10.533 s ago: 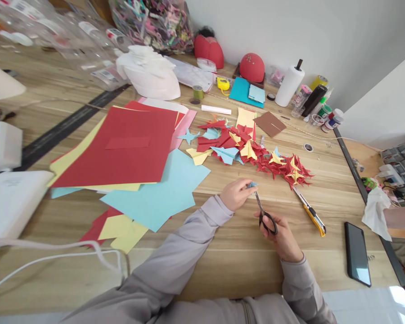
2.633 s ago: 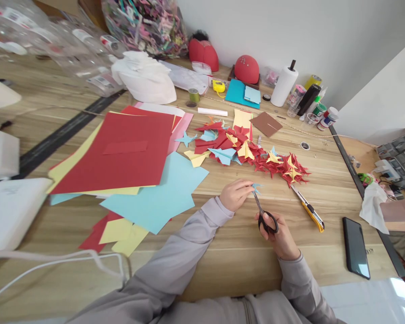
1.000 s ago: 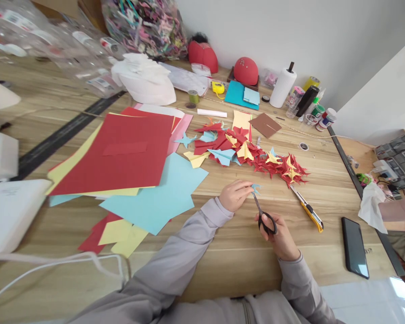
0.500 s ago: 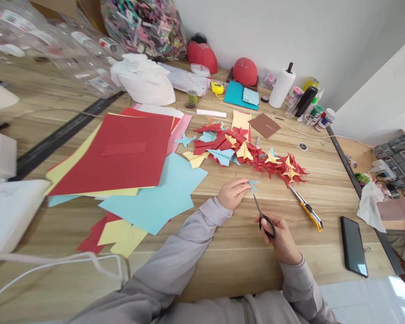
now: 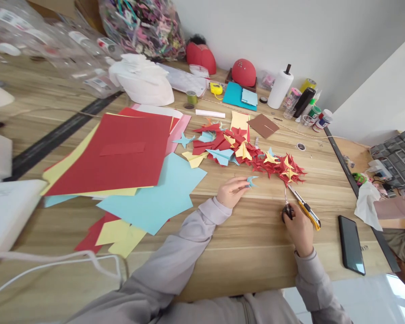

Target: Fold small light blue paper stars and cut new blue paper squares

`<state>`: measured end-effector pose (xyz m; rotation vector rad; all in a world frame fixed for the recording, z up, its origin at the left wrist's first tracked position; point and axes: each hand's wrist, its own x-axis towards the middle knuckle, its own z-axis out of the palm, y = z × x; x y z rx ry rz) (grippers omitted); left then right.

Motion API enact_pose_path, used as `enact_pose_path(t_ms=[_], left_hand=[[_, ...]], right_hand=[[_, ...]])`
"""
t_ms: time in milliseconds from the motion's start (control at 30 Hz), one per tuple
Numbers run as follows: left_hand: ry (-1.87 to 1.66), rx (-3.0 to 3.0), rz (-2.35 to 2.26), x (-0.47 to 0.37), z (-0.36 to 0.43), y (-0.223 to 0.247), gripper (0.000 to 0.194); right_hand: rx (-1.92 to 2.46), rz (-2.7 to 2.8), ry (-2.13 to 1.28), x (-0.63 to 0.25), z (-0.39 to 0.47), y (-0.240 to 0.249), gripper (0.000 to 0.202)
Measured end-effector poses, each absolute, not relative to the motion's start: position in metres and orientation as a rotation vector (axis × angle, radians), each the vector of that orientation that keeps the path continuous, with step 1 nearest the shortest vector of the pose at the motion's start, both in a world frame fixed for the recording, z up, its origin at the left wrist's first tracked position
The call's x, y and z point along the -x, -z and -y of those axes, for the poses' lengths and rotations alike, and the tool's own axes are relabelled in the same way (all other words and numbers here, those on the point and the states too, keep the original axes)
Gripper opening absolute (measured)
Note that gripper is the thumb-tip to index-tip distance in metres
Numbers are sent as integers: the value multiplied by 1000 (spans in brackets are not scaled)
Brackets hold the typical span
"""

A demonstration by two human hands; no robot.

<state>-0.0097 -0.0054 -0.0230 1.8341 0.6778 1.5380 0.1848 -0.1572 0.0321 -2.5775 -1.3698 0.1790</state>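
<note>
On the near part of the worktop [image 5: 239,265], a phone [image 5: 351,245] lies to the right of my right hand [image 5: 300,228]. That hand is closed around the handles of the scissors [image 5: 286,211], with the blades pointing away from me. Position change: half a second ago, the scissor tips were just beside the blue star [image 5: 252,181]; now hand and scissors have shifted right, next to the cutter [image 5: 309,213]. Whether the hand touches the cutter, I cannot tell.

My left hand [image 5: 230,191] stays in nearly the same place and pinches the star at its left side between the fingertips. The star's free points project to the right, toward the scissors. Star location: at the left fingertips, between my two hands, farther from me than the right hand and clear of the scissors.

To the left of my left hand lie yellow scraps [image 5: 121,236], then blue sheets [image 5: 155,200], partly covered by a red sheet [image 5: 111,164]. Beyond both hands, a pile [image 5: 234,141] of red, yellow and blue folded pieces extends across the worktop. Behind it are a brown card [image 5: 263,126], a tape measure [image 5: 216,88] and an upright white roll [image 5: 281,89].
</note>
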Motion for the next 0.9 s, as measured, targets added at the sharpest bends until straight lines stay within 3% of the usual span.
enact_pose_path(t_ms=[200, 400, 667, 900], left_hand=[[-1548, -1936, -665, 11, 4, 24, 15], [-1537, -2030, -642, 12, 2, 24, 15], [-1536, -2052, -620, 12, 3, 23, 14], [-1544, -2133, -578, 14, 4, 21, 13]], right_hand=[[2858, 1637, 165, -186, 150, -43, 21], [2873, 1718, 274, -182, 147, -47, 20], [2009, 1934, -1, -150, 128, -50, 26], [1787, 2115, 252, -113, 93, -45, 23]])
